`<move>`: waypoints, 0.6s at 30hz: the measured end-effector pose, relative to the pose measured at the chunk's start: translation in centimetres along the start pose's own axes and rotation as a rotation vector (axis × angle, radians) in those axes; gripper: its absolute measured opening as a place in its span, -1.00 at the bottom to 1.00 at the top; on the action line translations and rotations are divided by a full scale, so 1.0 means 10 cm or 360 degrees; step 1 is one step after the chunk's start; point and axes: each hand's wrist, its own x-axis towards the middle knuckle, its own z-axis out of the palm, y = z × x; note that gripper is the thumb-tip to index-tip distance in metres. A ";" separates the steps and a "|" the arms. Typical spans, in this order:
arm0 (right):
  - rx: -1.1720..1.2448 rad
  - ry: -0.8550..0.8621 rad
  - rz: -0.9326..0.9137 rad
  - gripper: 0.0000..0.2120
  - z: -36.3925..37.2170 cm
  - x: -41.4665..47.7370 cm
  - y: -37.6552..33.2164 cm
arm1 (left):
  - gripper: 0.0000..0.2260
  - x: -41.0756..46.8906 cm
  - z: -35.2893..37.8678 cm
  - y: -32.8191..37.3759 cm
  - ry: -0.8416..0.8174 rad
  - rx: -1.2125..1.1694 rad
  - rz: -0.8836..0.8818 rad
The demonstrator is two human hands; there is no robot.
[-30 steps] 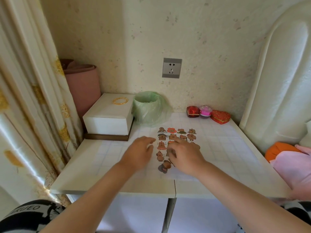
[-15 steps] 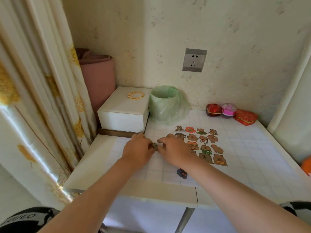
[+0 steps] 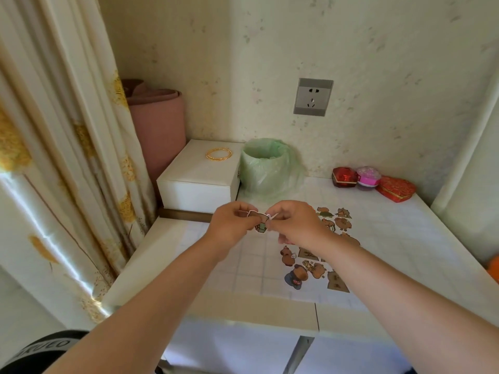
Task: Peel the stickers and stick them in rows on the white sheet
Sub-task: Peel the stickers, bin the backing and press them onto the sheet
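Pinching one small sticker (image 3: 259, 222) between them, the left hand (image 3: 231, 225) and right hand (image 3: 297, 222) hold it raised above the tabletop (image 3: 405, 238), near its back left corner. The right hand's fingertips (image 3: 270, 217) seem to be working at a white edge, probably the backing. Peeling should go slowly, from one corner, so the sticker does not curl or tear. Placed stickers (image 3: 332, 225) lie in rows on the white sheet (image 3: 243, 265), partly hidden by the right forearm.

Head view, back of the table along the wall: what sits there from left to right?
Pink roll → white box with a gold bangle on top → green-bagged bin → red box → pink box → red heart box.
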 end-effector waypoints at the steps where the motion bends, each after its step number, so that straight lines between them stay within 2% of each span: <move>1: 0.0016 -0.0017 0.0011 -0.93 -0.08 -0.05 -0.02 | -0.90 -0.02 0.04 0.05 -0.0026 -0.0026 -0.0001; 7: -0.0025 0.0093 -0.0010 -0.92 -0.45 -0.25 -0.03 | -0.92 -0.12 0.31 0.28 -0.0211 -0.0108 -0.0003; 11: -0.0049 0.0145 0.0016 -0.89 -0.66 -0.31 0.01 | -0.96 -0.16 0.52 0.38 -0.0176 -0.0218 0.0036; 15: -0.0227 0.0111 -0.0017 -0.91 -0.88 -0.37 0.00 | -0.96 -0.17 0.73 0.44 -0.0172 -0.0135 0.0150; 18: -0.0045 0.0220 -0.0095 -0.91 -0.98 -0.40 0.04 | -0.90 -0.16 0.86 0.47 -0.0198 0.0021 0.0215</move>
